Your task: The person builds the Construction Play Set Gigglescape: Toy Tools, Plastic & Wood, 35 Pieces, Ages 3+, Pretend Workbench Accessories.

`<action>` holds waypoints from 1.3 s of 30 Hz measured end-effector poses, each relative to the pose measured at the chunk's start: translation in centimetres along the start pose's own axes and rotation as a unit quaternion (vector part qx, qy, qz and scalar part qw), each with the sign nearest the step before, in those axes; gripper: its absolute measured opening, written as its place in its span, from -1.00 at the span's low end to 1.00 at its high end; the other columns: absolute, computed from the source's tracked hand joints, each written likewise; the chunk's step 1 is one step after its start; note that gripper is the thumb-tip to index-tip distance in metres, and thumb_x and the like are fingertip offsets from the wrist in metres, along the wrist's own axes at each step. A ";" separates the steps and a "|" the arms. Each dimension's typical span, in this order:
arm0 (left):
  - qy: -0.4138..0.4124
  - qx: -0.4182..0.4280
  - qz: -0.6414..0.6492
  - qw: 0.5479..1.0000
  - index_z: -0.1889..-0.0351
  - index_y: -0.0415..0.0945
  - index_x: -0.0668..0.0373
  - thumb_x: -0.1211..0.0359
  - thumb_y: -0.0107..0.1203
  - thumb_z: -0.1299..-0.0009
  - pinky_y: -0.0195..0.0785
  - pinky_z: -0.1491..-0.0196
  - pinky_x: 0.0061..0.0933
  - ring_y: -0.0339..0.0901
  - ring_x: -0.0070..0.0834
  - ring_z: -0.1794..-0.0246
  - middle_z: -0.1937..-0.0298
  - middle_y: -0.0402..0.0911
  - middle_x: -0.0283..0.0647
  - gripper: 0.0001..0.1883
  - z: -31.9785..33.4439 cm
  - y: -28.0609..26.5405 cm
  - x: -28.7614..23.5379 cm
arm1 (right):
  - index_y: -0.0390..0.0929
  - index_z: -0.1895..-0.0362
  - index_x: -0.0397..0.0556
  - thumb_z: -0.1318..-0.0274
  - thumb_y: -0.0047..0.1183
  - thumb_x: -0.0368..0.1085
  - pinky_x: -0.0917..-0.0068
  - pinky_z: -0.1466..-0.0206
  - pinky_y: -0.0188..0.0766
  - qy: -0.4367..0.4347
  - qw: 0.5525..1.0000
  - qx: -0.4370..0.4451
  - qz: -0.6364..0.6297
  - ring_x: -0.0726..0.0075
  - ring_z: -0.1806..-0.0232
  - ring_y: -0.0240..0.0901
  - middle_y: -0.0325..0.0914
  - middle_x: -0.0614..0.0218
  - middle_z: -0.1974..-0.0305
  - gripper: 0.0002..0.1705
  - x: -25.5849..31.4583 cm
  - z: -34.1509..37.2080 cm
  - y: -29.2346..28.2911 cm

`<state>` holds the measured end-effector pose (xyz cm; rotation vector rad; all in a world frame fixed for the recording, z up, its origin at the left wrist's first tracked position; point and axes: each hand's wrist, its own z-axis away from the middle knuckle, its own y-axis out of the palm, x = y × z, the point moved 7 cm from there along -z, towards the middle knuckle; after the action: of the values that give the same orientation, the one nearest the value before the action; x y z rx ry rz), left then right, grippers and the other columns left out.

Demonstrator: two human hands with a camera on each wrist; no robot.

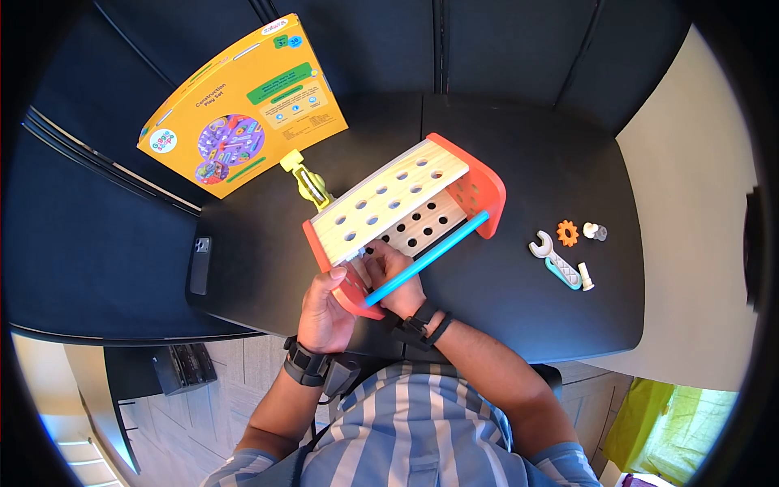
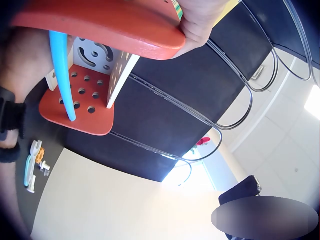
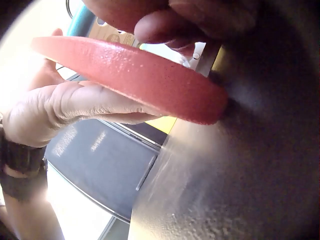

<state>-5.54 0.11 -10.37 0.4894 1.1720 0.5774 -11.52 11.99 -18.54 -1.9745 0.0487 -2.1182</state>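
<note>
One blue rod crosses the right hand, hold unclear, left hand gripping the red panel, wrench apart.

**Striped shirt, strapped wrists**

The shirt is grey-blue with broad pale stripes running lengthwise; its short sleeves share those colours. Left hand and right hand are bare. The left wrist wears black straps beside a dark, blocky unit, a thin dark cable below. The right wrist wears a black band with a chunky fitting and, nearer the elbow, a slimmer black loop.
</note>
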 end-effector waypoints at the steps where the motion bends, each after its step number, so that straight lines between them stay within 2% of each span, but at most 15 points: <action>1: -0.001 0.001 0.000 1.000 -0.53 0.36 0.23 0.16 0.24 -0.51 0.38 -0.44 -0.05 0.50 -0.31 -0.41 -0.38 0.55 -0.15 -0.32 0.0 0.0 0.0 | 0.67 -0.34 0.09 -0.44 0.11 -0.35 0.09 0.10 0.67 -0.008 1.000 -0.004 0.004 -0.14 0.16 0.80 0.79 -0.09 0.18 -0.57 0.0 0.1 0.1; 5: 0.008 0.000 -0.003 1.000 -0.53 0.36 0.23 0.16 0.23 -0.52 0.39 -0.44 -0.05 0.51 -0.31 -0.40 -0.37 0.56 -0.15 -0.33 -0.1 -0.2 0.0 | 0.67 -0.34 0.09 -0.47 0.09 -0.33 0.12 0.10 0.67 -0.047 0.999 -0.013 -0.018 -0.09 0.19 0.81 0.79 -0.10 0.19 -0.58 0.5 0.1 0.1; 9: 0.002 0.004 -0.001 1.000 -0.52 0.36 0.24 0.16 0.23 -0.52 0.41 -0.42 -0.05 0.52 -0.31 -0.38 -0.36 0.56 -0.15 -0.33 0.0 0.0 -0.2 | 0.66 -0.35 0.06 -0.46 0.08 -0.33 0.15 0.10 0.66 -0.024 0.999 -0.005 -0.025 -0.06 0.20 0.81 0.79 -0.09 0.20 -0.56 1.0 0.2 -0.3; 12: 0.001 0.003 -0.006 1.000 -0.51 0.37 0.24 0.16 0.23 -0.51 0.46 -0.37 -0.05 0.54 -0.30 -0.35 -0.35 0.57 -0.14 -0.34 0.1 0.3 -0.2 | 0.67 -0.28 -0.02 -0.42 0.10 -0.33 0.14 0.09 0.66 -0.008 1.000 0.010 0.002 -0.06 0.21 0.80 0.79 -0.05 0.24 -0.60 -0.1 0.0 0.1; 15: 0.006 -0.003 -0.005 1.000 -0.47 0.40 0.23 0.16 0.23 -0.51 0.52 -0.30 -0.05 0.57 -0.34 -0.27 -0.25 0.59 -0.17 -0.37 0.0 0.2 -0.2 | 0.66 -0.19 -0.09 -0.37 0.11 -0.33 0.10 0.06 0.66 0.009 1.000 0.015 -0.002 -0.11 0.18 0.79 0.79 -0.04 0.23 -0.64 -0.6 -0.2 0.2; 18: 0.007 -0.006 -0.006 1.000 -0.42 0.42 0.21 0.16 0.24 -0.50 0.55 -0.24 -0.06 0.59 -0.38 -0.19 -0.15 0.60 -0.22 -0.41 0.0 0.0 -0.2 | 0.66 -0.08 -0.10 -0.33 0.14 -0.30 0.04 0.03 0.66 -0.028 0.999 -0.011 -0.035 -0.18 0.15 0.78 0.78 -0.04 0.20 -0.71 -0.8 -0.2 0.2; 20: 0.002 -0.008 -0.006 1.000 -0.38 0.44 0.20 0.16 0.24 -0.50 0.54 -0.23 -0.09 0.58 -0.41 -0.14 -0.09 0.60 -0.26 -0.44 0.1 0.2 -0.3 | 0.63 -0.05 -0.10 -0.32 0.14 -0.29 0.01 0.03 0.65 0.005 0.999 -0.033 -0.002 -0.25 0.14 0.76 0.77 -0.09 0.19 -0.72 -0.4 -0.1 -0.3; 24: 0.009 -0.014 -0.001 1.000 -0.41 0.43 0.21 0.17 0.24 -0.50 0.49 -0.29 -0.11 0.58 -0.40 -0.19 -0.16 0.60 -0.25 -0.42 -0.1 -0.1 -0.2 | 0.57 -0.06 -0.10 -0.32 0.13 -0.30 -0.04 0.04 0.64 -0.017 1.000 -0.003 0.020 -0.30 0.17 0.75 0.75 -0.16 0.23 -0.72 0.2 -0.1 -0.3; 26: 0.010 -0.020 0.005 1.000 -0.45 0.42 0.21 0.18 0.25 -0.50 0.43 -0.36 -0.11 0.56 -0.38 -0.25 -0.24 0.60 -0.24 -0.39 0.0 0.3 -0.2 | 0.53 -0.13 -0.10 -0.31 0.11 -0.32 -0.06 0.02 0.64 -0.030 0.999 0.023 0.015 -0.36 0.16 0.73 0.73 -0.22 0.25 -0.66 0.1 -0.2 0.0; 29: 0.012 -0.014 0.000 1.000 -0.48 0.41 0.21 0.18 0.26 -0.50 0.41 -0.39 -0.11 0.54 -0.37 -0.31 -0.30 0.59 -0.22 -0.37 -0.1 0.0 -0.2 | 0.58 -0.10 -0.09 -0.30 0.10 -0.32 -0.05 0.01 0.65 0.013 1.000 0.000 0.027 -0.32 0.16 0.74 0.75 -0.16 0.26 -0.69 -0.3 -0.2 -0.3; 33: 0.009 -0.005 0.000 1.000 -0.47 0.41 0.21 0.18 0.26 -0.49 0.41 -0.39 -0.11 0.53 -0.37 -0.32 -0.29 0.59 -0.22 -0.37 -0.1 -0.2 -0.1 | 0.61 -0.06 -0.10 -0.30 0.10 -0.33 -0.02 0.03 0.65 -0.012 1.000 -0.024 0.012 -0.30 0.18 0.74 0.76 -0.09 0.28 -0.72 1.1 0.4 -0.8; 35: 0.010 -0.004 0.005 1.000 -0.48 0.40 0.21 0.17 0.26 -0.49 0.40 -0.40 -0.11 0.53 -0.36 -0.33 -0.30 0.58 -0.22 -0.36 -0.1 -0.2 -0.1 | 0.57 -0.04 -0.13 -0.29 0.10 -0.34 -0.03 0.05 0.64 -0.015 0.999 0.033 0.016 -0.32 0.18 0.73 0.76 -0.10 0.24 -0.73 0.8 0.0 -0.1; 36: 0.009 -0.004 0.005 1.000 -0.48 0.40 0.21 0.17 0.26 -0.49 0.40 -0.40 -0.11 0.53 -0.36 -0.33 -0.30 0.58 -0.22 -0.36 -0.1 -0.2 -0.1 | 0.57 -0.04 -0.13 -0.29 0.10 -0.34 -0.03 0.05 0.64 -0.015 0.999 0.033 0.016 -0.32 0.18 0.73 0.76 -0.10 0.24 -0.73 0.6 -0.1 -0.2; 38: 0.009 0.000 0.005 1.000 -0.49 0.40 0.21 0.17 0.27 -0.48 0.41 -0.41 -0.10 0.53 -0.36 -0.34 -0.31 0.57 -0.21 -0.34 -0.1 -0.1 -0.2 | 0.54 -0.14 -0.14 -0.28 0.10 -0.35 -0.04 0.03 0.63 0.003 0.996 0.088 -0.001 -0.37 0.16 0.72 0.75 -0.14 0.21 -0.64 0.2 -0.3 0.3; 39: 0.009 0.000 0.004 1.000 -0.49 0.40 0.21 0.17 0.27 -0.48 0.41 -0.41 -0.10 0.53 -0.36 -0.34 -0.31 0.57 -0.21 -0.34 -0.1 0.0 -0.1 | 0.54 -0.14 -0.14 -0.28 0.10 -0.35 -0.04 0.03 0.63 0.003 0.996 0.087 -0.001 -0.37 0.16 0.72 0.75 -0.14 0.21 -0.64 -0.2 -0.3 0.5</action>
<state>-5.63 0.01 -10.30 0.4897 1.1879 0.5906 -11.73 11.52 -18.85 -1.8673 -0.1337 -2.0543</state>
